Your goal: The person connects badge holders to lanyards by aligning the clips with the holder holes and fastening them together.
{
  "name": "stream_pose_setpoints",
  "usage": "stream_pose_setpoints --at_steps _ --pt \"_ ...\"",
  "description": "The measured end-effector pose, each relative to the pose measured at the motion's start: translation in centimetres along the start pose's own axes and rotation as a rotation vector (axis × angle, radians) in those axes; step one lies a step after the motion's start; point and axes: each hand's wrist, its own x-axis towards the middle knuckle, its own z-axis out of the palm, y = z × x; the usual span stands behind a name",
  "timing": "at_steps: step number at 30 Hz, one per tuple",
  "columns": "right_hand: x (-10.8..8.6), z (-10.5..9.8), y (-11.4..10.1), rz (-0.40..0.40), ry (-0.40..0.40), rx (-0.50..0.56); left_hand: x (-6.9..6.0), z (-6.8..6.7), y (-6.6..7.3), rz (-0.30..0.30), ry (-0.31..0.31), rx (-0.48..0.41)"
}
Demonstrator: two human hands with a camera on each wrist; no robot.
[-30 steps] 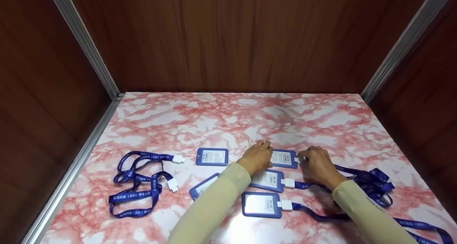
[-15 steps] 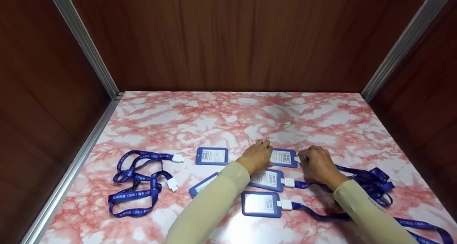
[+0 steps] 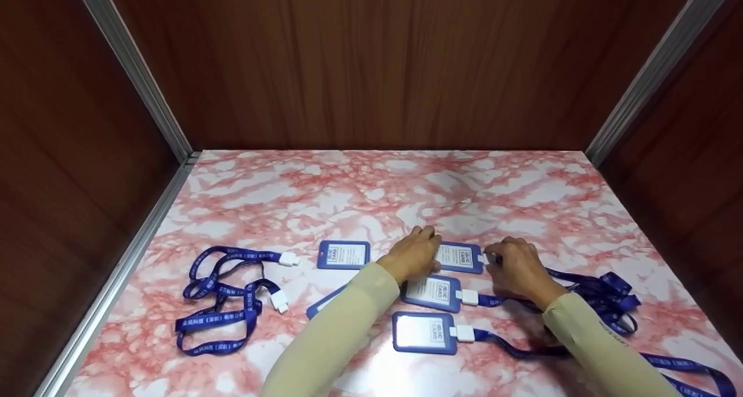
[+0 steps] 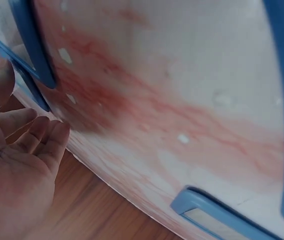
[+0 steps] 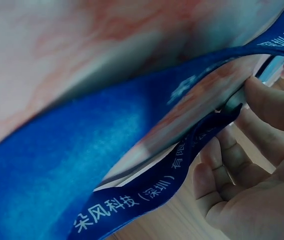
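At the back-right badge [image 3: 461, 256], the left hand [image 3: 413, 255] spreads (gripping or not, I can't tell); the right hand [image 3: 518, 269] pinches strap [image 5: 177, 162], apparently seating the clip [image 3: 487, 259], which wants a straight push.

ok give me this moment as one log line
left hand: at far card holder | right hand: pinches lanyard near white clip

We have free room across the marbled tabletop [image 3: 371, 194], from the left hand [image 3: 415, 255] and right hand [image 3: 516, 266] back to the wood-grain panel [image 3: 371, 66]. Between the hands, 1 blue ID card holder [image 3: 462, 257] bars our way; tangled lanyards [image 3: 615, 284] block the right side, 2 clipped card holders [image 3: 425, 332] the near side.
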Motion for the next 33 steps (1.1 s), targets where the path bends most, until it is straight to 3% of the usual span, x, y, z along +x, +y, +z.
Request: stream_pose_setpoints --at_steps 5,17,26,33 --pt "-0.3 -0.5 -0.1 0.051 -0.031 -0.003 -0.4 -0.4 -0.8 -0.023 0.03 -0.05" --pt "-0.2 -0.7 -0.8 0.134 -0.008 0.037 -1.9 -1.7 -1.8 -0.01 0.055 -0.048" --pt "-0.7 -0.6 -1.6 0.103 0.033 0.045 -3.7 -2.4 -2.1 0.018 0.111 -0.011" --pt "-1.1 -0.6 -2.2 0.091 0.021 0.045 -5.1 -2.7 -2.7 0.007 0.098 -0.001"
